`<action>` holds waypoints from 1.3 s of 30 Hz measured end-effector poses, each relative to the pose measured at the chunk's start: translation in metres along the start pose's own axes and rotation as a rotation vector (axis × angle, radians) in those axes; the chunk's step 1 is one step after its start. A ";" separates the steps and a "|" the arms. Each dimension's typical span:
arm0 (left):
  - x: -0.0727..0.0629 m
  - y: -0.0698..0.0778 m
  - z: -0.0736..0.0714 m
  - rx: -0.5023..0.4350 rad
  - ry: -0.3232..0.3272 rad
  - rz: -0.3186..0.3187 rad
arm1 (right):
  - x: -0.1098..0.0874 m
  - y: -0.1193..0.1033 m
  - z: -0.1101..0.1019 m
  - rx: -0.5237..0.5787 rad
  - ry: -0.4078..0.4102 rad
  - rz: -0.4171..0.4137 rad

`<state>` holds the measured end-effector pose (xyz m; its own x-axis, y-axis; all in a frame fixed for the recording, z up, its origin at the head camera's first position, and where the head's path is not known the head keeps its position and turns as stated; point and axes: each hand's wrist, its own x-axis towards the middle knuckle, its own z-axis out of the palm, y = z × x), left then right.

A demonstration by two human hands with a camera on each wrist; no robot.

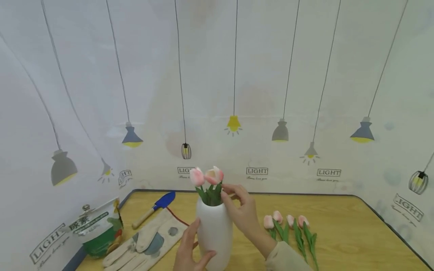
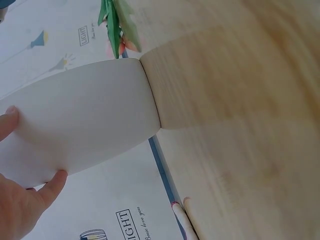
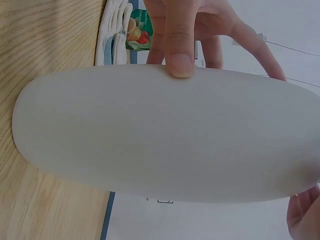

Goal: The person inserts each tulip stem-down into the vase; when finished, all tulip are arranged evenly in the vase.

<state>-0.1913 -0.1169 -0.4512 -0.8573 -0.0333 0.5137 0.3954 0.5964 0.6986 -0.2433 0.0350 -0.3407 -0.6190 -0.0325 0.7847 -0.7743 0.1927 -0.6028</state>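
Observation:
A white vase stands upright on the table, with pink-and-white tulips and their green leaves rising from its mouth. My left hand holds the vase low on its left side, thumb across the front. In the right wrist view, that left hand has its thumb and fingers spread along the vase wall. At the rim, my right hand pinches the rightmost tulip by its leaves and stem between thumb and index finger. The stems inside the vase are hidden.
Several loose tulips lie on the table to the right. On the left are a pair of gardening gloves, a blue trowel with a wooden handle, and a green-and-white bag. A lamp-patterned backdrop surrounds the table.

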 end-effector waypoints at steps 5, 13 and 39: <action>0.000 -0.002 0.000 -0.003 0.007 0.006 | -0.001 0.005 -0.017 -0.059 -0.022 -0.023; 0.003 -0.001 0.001 -0.024 0.026 0.029 | -0.013 0.073 -0.075 -0.326 -0.184 0.389; 0.001 0.002 0.001 -0.031 -0.002 -0.005 | -0.103 0.130 -0.108 -0.579 -0.478 0.693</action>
<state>-0.1919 -0.1152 -0.4498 -0.8600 -0.0341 0.5092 0.4014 0.5709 0.7162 -0.2658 0.1696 -0.4848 -0.9925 -0.0975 0.0738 -0.1221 0.7582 -0.6405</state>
